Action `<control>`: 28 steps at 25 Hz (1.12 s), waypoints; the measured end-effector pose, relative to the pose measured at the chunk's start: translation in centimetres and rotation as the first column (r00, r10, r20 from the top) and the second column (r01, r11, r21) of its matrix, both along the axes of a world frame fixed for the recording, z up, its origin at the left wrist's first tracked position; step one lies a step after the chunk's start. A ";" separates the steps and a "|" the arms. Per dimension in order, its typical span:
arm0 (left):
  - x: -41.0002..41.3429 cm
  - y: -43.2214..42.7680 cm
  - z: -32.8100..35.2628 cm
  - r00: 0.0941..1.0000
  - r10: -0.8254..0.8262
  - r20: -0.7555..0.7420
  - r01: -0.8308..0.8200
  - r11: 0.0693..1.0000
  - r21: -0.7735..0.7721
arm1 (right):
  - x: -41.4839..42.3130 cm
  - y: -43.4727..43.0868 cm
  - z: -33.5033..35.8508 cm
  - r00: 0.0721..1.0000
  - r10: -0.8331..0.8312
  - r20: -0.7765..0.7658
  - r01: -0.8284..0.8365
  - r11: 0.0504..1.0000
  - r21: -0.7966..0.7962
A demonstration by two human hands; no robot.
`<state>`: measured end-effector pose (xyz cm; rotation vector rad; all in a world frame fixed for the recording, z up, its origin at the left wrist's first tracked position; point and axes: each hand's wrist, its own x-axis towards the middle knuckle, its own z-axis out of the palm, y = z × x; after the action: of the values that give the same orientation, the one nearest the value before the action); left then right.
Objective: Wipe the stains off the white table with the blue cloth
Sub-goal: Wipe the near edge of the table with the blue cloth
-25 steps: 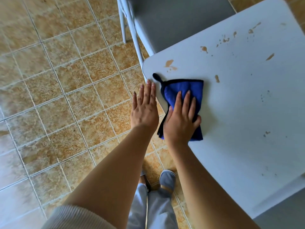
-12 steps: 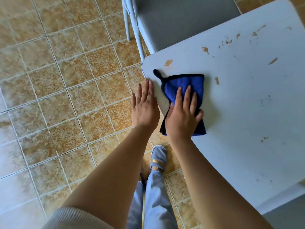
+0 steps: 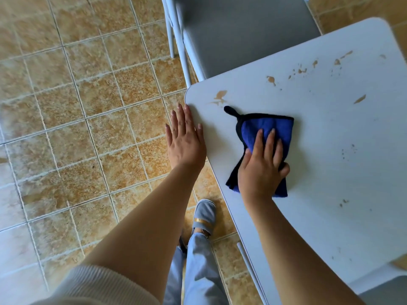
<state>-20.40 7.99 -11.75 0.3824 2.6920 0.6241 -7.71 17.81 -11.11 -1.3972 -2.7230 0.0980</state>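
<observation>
Since the earlier frame, the blue microfibre cloth with black edging point(image 3: 267, 130) has shifted inward from the rounded corner of the white table point(image 3: 330, 172). It lies flat beneath the right hand point(image 3: 262, 166), which presses it down with fingers extended, palm over its near half. Left hand point(image 3: 185, 142) is flat and unclenched, gripping nothing, at the table edge. Brown stains point(image 3: 220, 96) lie just beyond the cloth.

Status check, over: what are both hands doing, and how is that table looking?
Right hand flat on blue cloth, pressing it to white table. Left hand open at table edge. Brown stains remain beyond cloth. Nothing in the way.
</observation>
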 end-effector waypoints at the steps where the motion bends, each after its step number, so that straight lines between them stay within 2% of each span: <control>1: -0.1 0.2 -0.2 1.000 0.008 -0.005 -0.008 1.000 -0.011 | -2.1 0.0 -0.1 1.000 -0.015 -0.026 0.015 1.000 -0.015; 4: -0.1 0.6 -0.7 0.999 0.043 -0.032 -0.043 0.999 -0.005 | -4.6 -2.0 -0.3 0.996 0.073 -0.059 -0.074 0.997 -0.018; 8: 0.2 1.1 -0.8 0.996 0.085 -0.025 -0.085 0.996 0.000 | 0.9 -3.4 -0.1 0.973 0.232 -0.010 -0.232 0.973 0.013; 11: 0.1 0.9 -1.1 0.997 0.069 -0.042 -0.070 0.998 -0.007 | 2.7 0.0 -0.4 0.995 0.092 0.023 -0.093 0.995 0.045; 13: 0.0 0.9 -1.3 0.997 0.065 -0.047 -0.066 0.998 -0.018 | 0.5 3.2 -0.8 0.999 -0.053 0.011 0.052 0.998 0.038; 15: 0.1 0.9 -1.3 0.997 0.067 -0.041 -0.068 0.997 -0.028 | -3.8 6.0 -0.6 0.995 -0.097 -0.015 0.096 0.995 -0.027; 18: 0.0 0.8 -1.3 0.998 0.055 -0.032 -0.056 0.998 -0.040 | -10.2 6.8 -0.6 0.999 0.035 -0.034 -0.037 0.996 -0.083; 20: -0.1 0.7 -1.3 0.998 0.054 -0.029 -0.056 0.997 -0.051 | -11.9 4.9 -0.8 0.982 0.174 -0.080 -0.178 0.983 -0.040; 24: -0.1 0.6 -1.1 0.999 0.042 -0.019 -0.044 0.997 -0.063 | -7.3 2.0 -0.7 0.900 0.434 -0.024 -0.434 0.901 0.025; 26: -0.3 0.4 -1.1 0.999 0.031 -0.012 -0.032 0.998 -0.059 | -4.6 3.0 -0.6 0.900 0.436 0.011 -0.436 0.898 0.051; 28: -0.4 0.3 -1.1 1.000 0.016 -0.013 -0.017 0.998 -0.058 | -4.4 4.4 -0.5 0.960 0.279 0.018 -0.279 0.960 0.036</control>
<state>-20.84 8.24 -12.87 0.3506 2.7206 0.5489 -12.08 22.25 -11.58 -0.9986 -2.8981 0.0527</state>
